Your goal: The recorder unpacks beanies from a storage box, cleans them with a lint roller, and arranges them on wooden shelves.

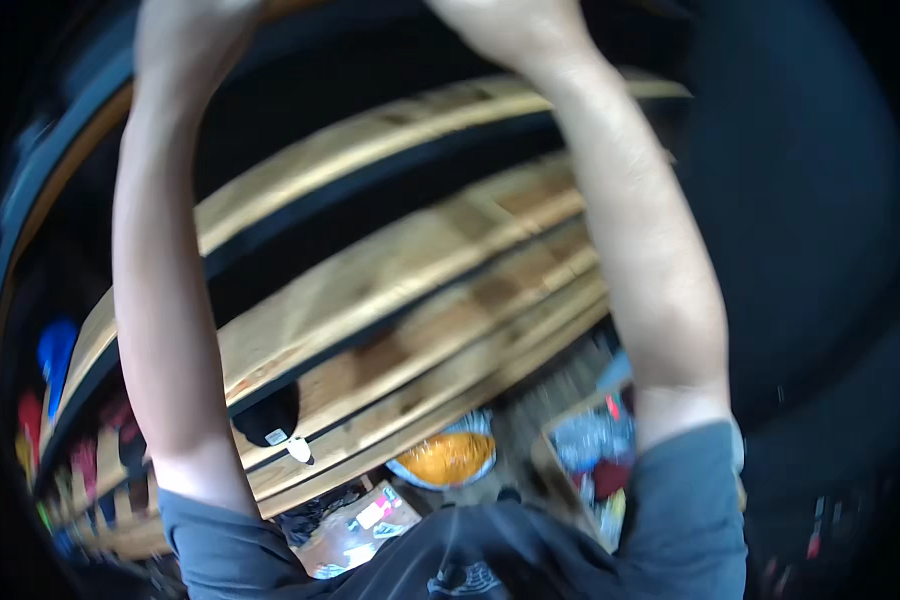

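Trainee: State the position of the hands.

Instructor: Both arms are extended toward the far edge. The left hand (198, 25) is at far left, the right hand (520, 25) right of centre. They are well apart. The fingers are out of view, so whether either hand grips anything cannot be determined.

Trainee: Locate the nearest parts.

Instructor: A brown edge strip (295, 6) runs just beside the left hand; contact cannot be confirmed. The wooden shelf boards (390, 265) extend in tiers behind and between the forearms, from near left to far right.

Trainee: Report all markings.

Instructor: A white tag (276, 437) is on a black item (267, 408) at the left part of the lower boards. A cardboard box (345, 540), near and left of centre, carries a pink-and-white label (374, 513). The dark shirt (510, 545) bears a pale print (465, 579). All lettering is too blurred to read.

Trainee: Other items?

Instructor: An orange bundle (448, 460) lies near centre; clear plastic bags (592, 440) sit in a carton at right.
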`<action>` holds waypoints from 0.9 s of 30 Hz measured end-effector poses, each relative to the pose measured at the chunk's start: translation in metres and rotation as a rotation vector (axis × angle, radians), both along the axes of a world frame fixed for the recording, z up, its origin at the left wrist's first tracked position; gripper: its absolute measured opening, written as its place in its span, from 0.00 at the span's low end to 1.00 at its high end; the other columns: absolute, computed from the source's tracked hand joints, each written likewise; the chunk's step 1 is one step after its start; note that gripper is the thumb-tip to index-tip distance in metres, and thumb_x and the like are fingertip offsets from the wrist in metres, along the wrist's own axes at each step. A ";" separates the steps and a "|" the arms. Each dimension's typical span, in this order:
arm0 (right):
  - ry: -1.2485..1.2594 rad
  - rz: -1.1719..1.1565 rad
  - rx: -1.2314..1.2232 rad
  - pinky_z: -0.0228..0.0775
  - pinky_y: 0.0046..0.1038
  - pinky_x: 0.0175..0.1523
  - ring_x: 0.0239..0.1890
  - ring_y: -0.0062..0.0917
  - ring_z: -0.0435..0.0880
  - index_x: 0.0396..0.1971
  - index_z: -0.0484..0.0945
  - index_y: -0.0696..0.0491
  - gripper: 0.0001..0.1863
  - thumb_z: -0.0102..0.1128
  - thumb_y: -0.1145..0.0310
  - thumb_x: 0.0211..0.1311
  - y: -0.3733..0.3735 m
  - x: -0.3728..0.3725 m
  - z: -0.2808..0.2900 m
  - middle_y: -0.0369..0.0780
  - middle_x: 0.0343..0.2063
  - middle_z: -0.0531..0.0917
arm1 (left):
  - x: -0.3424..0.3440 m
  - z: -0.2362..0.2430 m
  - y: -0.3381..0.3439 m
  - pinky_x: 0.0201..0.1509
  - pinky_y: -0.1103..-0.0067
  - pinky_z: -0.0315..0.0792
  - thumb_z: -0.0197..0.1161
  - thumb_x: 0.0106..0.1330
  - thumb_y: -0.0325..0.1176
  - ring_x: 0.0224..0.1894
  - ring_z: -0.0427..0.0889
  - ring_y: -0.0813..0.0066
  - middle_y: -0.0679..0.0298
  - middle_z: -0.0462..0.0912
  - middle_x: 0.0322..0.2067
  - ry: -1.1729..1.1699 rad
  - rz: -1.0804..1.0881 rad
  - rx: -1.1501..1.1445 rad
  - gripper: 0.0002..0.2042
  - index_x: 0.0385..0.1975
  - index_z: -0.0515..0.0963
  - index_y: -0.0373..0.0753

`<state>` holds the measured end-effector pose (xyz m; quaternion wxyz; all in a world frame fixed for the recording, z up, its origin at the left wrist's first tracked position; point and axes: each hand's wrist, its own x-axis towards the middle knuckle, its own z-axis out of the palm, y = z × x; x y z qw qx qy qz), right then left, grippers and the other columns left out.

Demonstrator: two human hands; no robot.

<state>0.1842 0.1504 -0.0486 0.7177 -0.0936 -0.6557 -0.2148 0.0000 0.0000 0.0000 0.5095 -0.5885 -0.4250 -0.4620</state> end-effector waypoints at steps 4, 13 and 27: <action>-0.070 -0.002 -0.433 0.70 0.45 0.71 0.64 0.48 0.80 0.56 0.85 0.52 0.33 0.78 0.42 0.61 -0.024 0.033 -0.152 0.50 0.57 0.84 | -0.003 -0.124 0.054 0.82 0.53 0.63 0.72 0.76 0.32 0.74 0.80 0.54 0.51 0.84 0.68 0.158 -0.593 -0.273 0.18 0.64 0.86 0.41; -0.058 -0.067 -1.410 0.74 0.41 0.72 0.66 0.43 0.84 0.63 0.80 0.57 0.29 0.77 0.59 0.69 -0.230 0.165 -0.456 0.50 0.59 0.85 | 0.116 -0.440 0.007 0.77 0.62 0.72 0.74 0.69 0.29 0.71 0.81 0.48 0.46 0.83 0.66 -0.076 -1.042 -1.371 0.25 0.67 0.81 0.35; 0.718 -0.180 -1.764 0.80 0.32 0.60 0.51 0.25 0.88 0.61 0.82 0.56 0.22 0.77 0.66 0.72 -0.370 0.327 -0.630 0.39 0.49 0.88 | 0.300 -0.631 -0.028 0.66 0.63 0.80 0.76 0.70 0.33 0.63 0.86 0.49 0.46 0.84 0.65 -0.014 -1.175 -1.992 0.31 0.73 0.76 0.37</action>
